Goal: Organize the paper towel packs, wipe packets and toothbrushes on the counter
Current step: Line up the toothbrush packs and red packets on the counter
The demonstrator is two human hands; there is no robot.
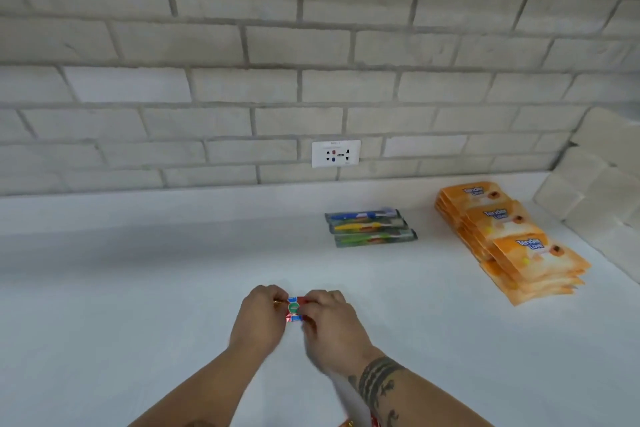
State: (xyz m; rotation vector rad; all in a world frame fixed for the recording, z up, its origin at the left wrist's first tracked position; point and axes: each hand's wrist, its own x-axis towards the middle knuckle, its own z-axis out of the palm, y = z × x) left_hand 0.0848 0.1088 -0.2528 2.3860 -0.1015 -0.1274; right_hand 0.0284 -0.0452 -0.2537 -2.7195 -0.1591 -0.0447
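Left hand [258, 317] pinches one end of a small red packet [295, 308], right hand [332, 326] the other, at the counter's [138, 288] near middle.
Best squared gently, then aligned with the toothbrushes [370, 227], wipe packets [512, 243] and paper towel packs [602, 191] to the right.

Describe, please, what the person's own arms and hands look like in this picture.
Both forearms are bare; no sleeves show. The right forearm carries dark tattoos: stacked bands above the wrist, smaller figures further up. The left forearm shows no clear marking. Neither the left hand nor the right hand wears a glove or watch.
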